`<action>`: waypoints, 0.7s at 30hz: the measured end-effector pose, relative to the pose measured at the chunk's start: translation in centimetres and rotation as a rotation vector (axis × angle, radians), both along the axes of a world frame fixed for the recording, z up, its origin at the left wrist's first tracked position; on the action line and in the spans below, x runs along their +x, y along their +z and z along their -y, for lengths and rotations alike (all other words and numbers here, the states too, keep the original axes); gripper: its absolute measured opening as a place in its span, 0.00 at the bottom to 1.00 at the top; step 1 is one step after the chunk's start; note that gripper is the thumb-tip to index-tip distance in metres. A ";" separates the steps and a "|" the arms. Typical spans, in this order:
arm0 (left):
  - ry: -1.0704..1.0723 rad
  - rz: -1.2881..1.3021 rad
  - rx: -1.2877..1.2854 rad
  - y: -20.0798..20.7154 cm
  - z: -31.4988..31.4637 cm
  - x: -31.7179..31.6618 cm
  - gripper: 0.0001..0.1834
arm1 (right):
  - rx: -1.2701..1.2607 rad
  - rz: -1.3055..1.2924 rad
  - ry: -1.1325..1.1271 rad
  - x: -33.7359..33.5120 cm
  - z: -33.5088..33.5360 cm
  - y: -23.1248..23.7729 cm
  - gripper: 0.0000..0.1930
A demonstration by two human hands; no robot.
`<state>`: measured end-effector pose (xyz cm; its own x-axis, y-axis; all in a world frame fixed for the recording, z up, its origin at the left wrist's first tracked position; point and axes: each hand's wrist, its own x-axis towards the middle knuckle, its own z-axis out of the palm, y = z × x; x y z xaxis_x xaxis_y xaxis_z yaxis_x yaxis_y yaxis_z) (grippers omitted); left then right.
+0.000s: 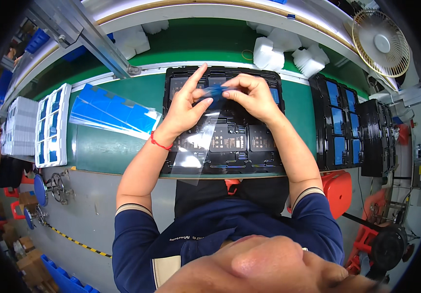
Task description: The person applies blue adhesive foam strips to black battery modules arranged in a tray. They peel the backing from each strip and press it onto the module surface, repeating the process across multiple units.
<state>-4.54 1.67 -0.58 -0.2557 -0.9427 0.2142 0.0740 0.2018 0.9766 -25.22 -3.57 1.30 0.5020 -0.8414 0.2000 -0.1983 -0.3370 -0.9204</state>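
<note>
A black plastic tray (279, 168) lies on the green bench before me, with flat dark battery cells (225, 141) in its compartments. Above it, my right hand (255, 97) pinches a small blue film piece (216, 90) between thumb and fingers; the film is blurred. Opposite, my left hand (187, 108) grips the upper end of a clear plastic strip (191, 158), its index finger stretched away. The strip hangs down over the tray's near edge. At the tray's far right, one cell shows a blue cover. The fingertips partly hide where film and strip meet.
Left of the tray lie clear sheets with blue films (112, 111). White trays (53, 127) are stacked farther left. Black trays with blue-covered cells (337, 122) stand at right. White foam blocks (269, 52) sit behind, a fan (381, 43) far right, and a red stool (338, 193) below the bench.
</note>
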 end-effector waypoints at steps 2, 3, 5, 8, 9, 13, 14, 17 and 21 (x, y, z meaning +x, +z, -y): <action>-0.039 -0.166 0.031 -0.5 0.1 -0.4 0.33 | -0.136 0.000 0.027 0.3 -0.4 -0.1 0.07; -0.013 -0.023 0.020 -0.8 0.5 -0.1 0.25 | -0.215 0.029 0.040 0.4 -0.4 -0.2 0.08; -0.035 -0.073 0.090 -1.3 0.5 -0.2 0.12 | -0.287 0.071 -0.003 0.1 -0.7 -0.1 0.09; 0.171 0.179 -0.019 -1.7 0.3 -0.1 0.10 | -0.321 0.161 -0.053 0.0 -0.4 -0.4 0.09; 0.216 0.257 -0.053 -1.6 0.4 0.1 0.12 | -0.272 0.218 -0.072 -0.1 -0.3 -0.4 0.08; 0.366 0.472 -0.139 -0.9 0.5 0.8 0.20 | -0.107 0.497 -0.177 -1.3 0.8 -0.5 0.05; 0.392 0.499 -0.151 -0.7 0.6 0.9 0.21 | 0.045 0.743 -0.120 -2.0 1.7 -0.8 0.05; 0.515 0.428 -0.212 -0.9 0.7 1.2 0.25 | 0.268 1.127 -0.113 -3.4 3.6 -0.1 0.06; 0.597 0.379 -0.242 -0.1 0.7 0.5 0.19 | 0.227 1.007 -0.060 -2.9 2.9 0.3 0.16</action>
